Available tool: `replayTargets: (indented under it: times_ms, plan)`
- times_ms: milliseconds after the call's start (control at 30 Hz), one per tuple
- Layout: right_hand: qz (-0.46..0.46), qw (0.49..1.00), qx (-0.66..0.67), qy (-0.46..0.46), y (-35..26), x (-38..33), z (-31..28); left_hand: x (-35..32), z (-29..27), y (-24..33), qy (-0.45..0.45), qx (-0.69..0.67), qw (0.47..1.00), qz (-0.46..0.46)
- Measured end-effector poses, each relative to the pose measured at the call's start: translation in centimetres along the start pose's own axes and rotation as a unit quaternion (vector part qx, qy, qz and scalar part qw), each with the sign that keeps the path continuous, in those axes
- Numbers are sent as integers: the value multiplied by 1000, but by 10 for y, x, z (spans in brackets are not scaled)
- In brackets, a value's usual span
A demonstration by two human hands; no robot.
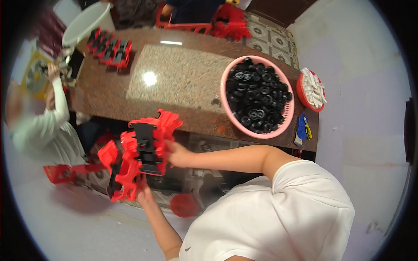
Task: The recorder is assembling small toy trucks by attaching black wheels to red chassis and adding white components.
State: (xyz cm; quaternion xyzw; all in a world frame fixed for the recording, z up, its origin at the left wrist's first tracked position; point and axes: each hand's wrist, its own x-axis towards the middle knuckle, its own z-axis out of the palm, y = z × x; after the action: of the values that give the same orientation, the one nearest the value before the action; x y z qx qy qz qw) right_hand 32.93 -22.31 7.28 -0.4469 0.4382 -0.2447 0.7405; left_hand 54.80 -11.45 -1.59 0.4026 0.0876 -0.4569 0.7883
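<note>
I hold several red plastic toy-vehicle bodies (129, 143) with black base plates, clustered just off the near edge of the table. My right hand (177, 155) grips the right side of the cluster, beside a body with a long black plate (146, 148) facing up. From below, my left hand (143, 192) is closed on the lower bodies, its fingers partly hidden behind the red plastic. Another black plate (115, 180) shows at the cluster's lower left.
On the stone table (183, 74) stand a pink basket (226, 100) of black toy wheels and a row of red-and-black bodies (111, 50). A red basket (301, 93) holds white pieces. Blue-and-yellow tools (303, 127) lie nearby. A person (52, 126) sits at left; a red bucket (183, 205) is below.
</note>
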Motion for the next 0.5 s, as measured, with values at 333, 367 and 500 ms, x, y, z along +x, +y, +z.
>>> replayTargets:
  times_ms: [333, 367, 500]
  plan:
    - [-176, 843, -437, 261, -102, -197, -346, -112, 287, -206, -427, 189, 881, 71]
    - [-159, 815, -480, 284, -98, -207, -385, -126, 313, -231, -418, 210, 884, -5]
    - [-204, 822, -479, 228, -97, -209, -503, -129, 371, -330, -457, 260, 846, 94]
